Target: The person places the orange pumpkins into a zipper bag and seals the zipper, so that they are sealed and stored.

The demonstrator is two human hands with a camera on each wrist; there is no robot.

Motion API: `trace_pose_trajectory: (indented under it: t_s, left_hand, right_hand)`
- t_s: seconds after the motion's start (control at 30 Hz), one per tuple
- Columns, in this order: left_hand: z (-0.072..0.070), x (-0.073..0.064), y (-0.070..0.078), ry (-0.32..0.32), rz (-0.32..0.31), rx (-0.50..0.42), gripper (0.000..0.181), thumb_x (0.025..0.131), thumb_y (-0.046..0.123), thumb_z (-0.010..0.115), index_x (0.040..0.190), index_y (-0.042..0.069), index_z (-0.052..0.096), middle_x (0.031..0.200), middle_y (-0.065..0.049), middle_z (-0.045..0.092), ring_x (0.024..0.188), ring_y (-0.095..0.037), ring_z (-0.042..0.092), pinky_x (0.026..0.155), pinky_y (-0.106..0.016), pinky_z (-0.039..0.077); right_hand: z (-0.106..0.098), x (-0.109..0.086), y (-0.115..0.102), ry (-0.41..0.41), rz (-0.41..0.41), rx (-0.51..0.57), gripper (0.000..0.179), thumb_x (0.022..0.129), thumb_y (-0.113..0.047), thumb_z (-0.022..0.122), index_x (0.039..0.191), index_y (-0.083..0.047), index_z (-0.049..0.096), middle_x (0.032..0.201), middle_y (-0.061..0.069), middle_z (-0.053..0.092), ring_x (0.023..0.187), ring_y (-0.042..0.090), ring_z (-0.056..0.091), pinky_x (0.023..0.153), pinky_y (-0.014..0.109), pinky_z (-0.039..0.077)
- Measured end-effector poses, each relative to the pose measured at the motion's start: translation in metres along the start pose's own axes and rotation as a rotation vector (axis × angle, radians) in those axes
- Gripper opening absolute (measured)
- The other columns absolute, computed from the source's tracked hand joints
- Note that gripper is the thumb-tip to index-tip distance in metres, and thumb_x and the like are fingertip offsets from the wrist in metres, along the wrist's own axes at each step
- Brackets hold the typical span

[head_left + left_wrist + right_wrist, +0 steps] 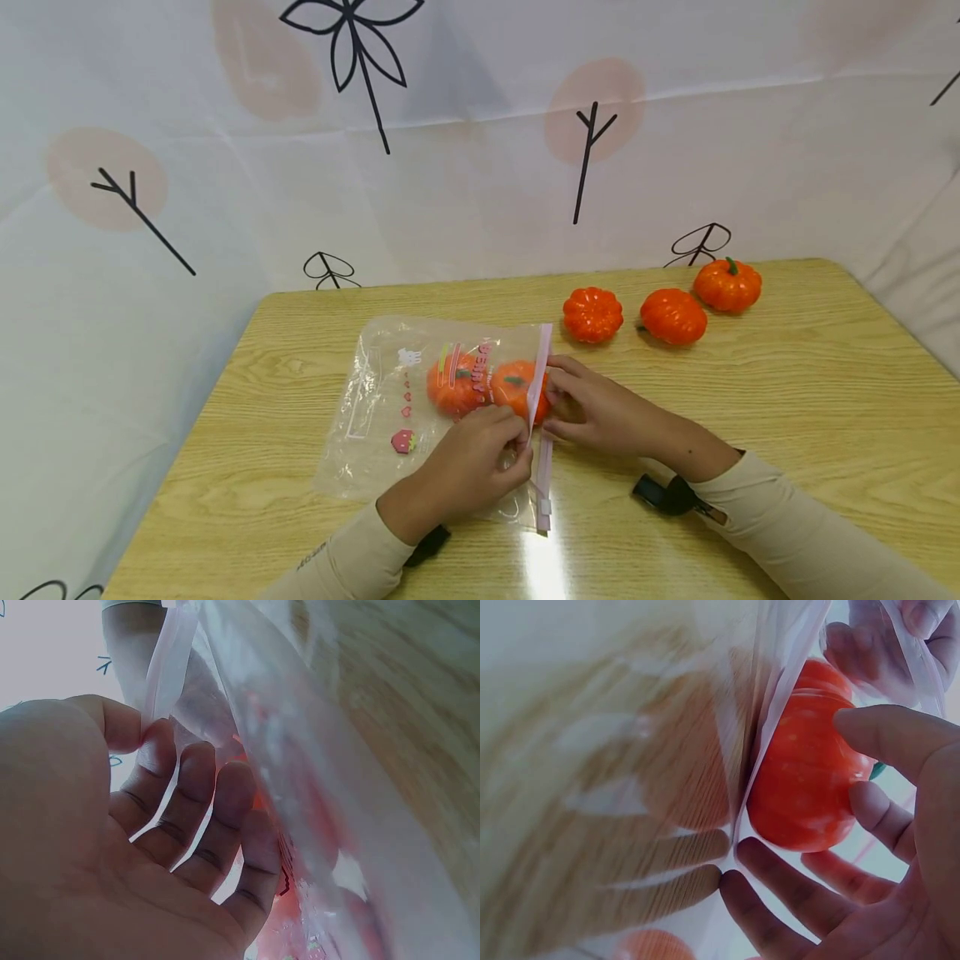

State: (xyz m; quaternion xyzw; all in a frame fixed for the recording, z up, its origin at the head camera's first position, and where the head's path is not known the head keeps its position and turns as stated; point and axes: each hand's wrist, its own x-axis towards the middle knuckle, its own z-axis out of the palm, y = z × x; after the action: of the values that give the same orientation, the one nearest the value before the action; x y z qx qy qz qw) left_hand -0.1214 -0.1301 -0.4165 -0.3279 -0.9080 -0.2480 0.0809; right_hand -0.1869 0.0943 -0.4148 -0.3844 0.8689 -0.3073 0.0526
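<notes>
A clear zip bag (375, 362) with pink print lies on the table, its mouth toward the right. My left hand (472, 462) pinches the pink zip edge (166, 675) between thumb and index finger, the other fingers loosely bent. One orange toy pumpkin (450, 398) is well inside the bag. Another pumpkin (806, 772), with a green stem, sits just inside the mouth. At that mouth my right hand (596, 408) has its thumb and fingertips against this pumpkin, its fingers spread. A white slider (545, 507) is at the near end of the zip.
Three more orange pumpkins stand toward the back right: a left one (592, 315), a middle one (673, 317) lying on its side, and a right one (728, 285) near the back edge. Behind the wooden table (240, 450) hangs a patterned white cloth (465, 200).
</notes>
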Motion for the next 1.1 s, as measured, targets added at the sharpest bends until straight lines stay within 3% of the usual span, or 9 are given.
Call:
trace_pose_trajectory:
  t_s: [0.13,0.27,1.1]
  left_hand:
    - [0.0004,0.0001,-0.0004,0.003,0.007,0.004,0.01,0.088,0.02,0.065,0.08,0.019,0.06,0.076,0.009,0.053,0.075,-0.004,0.045,0.073,-0.021,0.04]
    - [0.0004,0.0002,-0.0003,0.0,0.005,0.005,0.01,0.088,0.02,0.065,0.08,0.019,0.06,0.076,0.009,0.053,0.075,-0.005,0.045,0.073,-0.021,0.039]
    - [0.0002,0.0004,-0.0001,-0.037,-0.028,-0.007,0.014,0.09,0.022,0.064,0.079,0.02,0.054,0.075,0.006,0.051,0.073,-0.006,0.042,0.073,-0.022,0.037]
  right_hand:
    - [0.0003,-0.0003,0.0006,-0.005,-0.01,-0.008,0.041,0.088,-0.021,0.077,0.123,-0.014,0.057,0.149,0.007,0.044,0.121,0.019,0.052,0.097,0.036,0.05]
    - [0.0001,-0.0004,0.0014,-0.013,-0.016,-0.009,0.056,0.089,-0.021,0.075,0.139,-0.015,0.052,0.153,0.008,0.041,0.133,0.026,0.05,0.108,0.047,0.045]
    - [0.0015,-0.0021,0.0029,-0.071,0.023,-0.032,0.067,0.092,-0.026,0.071,0.152,-0.017,0.042,0.162,0.014,0.028,0.14,0.038,0.045,0.108,0.055,0.042]
